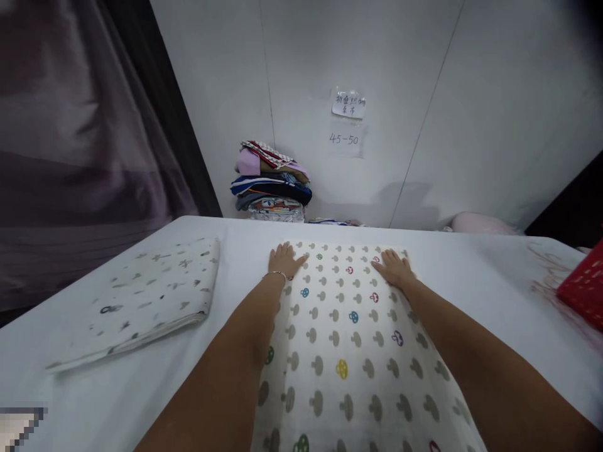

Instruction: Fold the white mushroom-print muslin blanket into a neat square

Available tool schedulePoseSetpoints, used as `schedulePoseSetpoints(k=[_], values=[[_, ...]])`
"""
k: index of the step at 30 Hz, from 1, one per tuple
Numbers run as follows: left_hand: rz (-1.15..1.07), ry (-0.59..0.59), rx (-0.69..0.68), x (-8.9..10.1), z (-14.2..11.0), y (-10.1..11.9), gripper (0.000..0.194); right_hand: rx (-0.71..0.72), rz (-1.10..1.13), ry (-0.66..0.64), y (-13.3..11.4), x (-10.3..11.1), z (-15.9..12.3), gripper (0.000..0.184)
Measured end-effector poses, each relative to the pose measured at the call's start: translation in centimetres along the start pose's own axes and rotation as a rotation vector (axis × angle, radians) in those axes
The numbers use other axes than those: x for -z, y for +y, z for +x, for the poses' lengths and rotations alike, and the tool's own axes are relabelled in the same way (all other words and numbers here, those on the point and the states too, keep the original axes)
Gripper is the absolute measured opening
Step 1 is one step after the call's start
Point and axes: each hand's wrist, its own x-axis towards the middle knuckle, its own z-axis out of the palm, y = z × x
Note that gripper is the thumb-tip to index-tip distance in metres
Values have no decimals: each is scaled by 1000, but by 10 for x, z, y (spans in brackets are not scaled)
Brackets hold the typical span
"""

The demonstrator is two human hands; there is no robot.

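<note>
A white cloth (346, 339) printed with grey and coloured mushrooms lies lengthwise down the table in front of me, its near end running out of view. My left hand (284, 260) rests flat on its far left corner, fingers stretched out and thumb pointing inward. A thin bracelet circles that wrist. On the far right corner of the same cloth lies my right hand (394, 269), palm down with fingers spread. Both arms reach forward along the cloth's sides.
A folded white cloth (155, 295) with small dark motifs lies on the white table (240, 251) at left. A red cloth (584, 289) with fringe is at the right edge. Behind the table, folded fabrics (272, 182) are stacked against the wall, below two handwritten paper notes (348, 105).
</note>
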Motion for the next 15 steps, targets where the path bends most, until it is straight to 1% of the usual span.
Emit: schedulePoseSetpoints(k=[3,5,8,11,13,15], values=[[4,3,-9,1,-8,0,86,-15,-14,-25,-3,4,-7,69],[8,18,-46,2,-16,5,83,16,-36,-13,-13,8,-12,71],[-1,17,-169,2,-25,25,81,162,-50,1,-45,10,-14,74],[-7,8,-286,-1,-25,47,77,300,-44,-19,-82,7,-6,74],[-11,-9,-284,-5,-18,56,77,324,-41,-60,-99,2,3,73],[-27,-30,-221,-8,-9,59,78,285,-36,-104,-106,-2,14,73]])
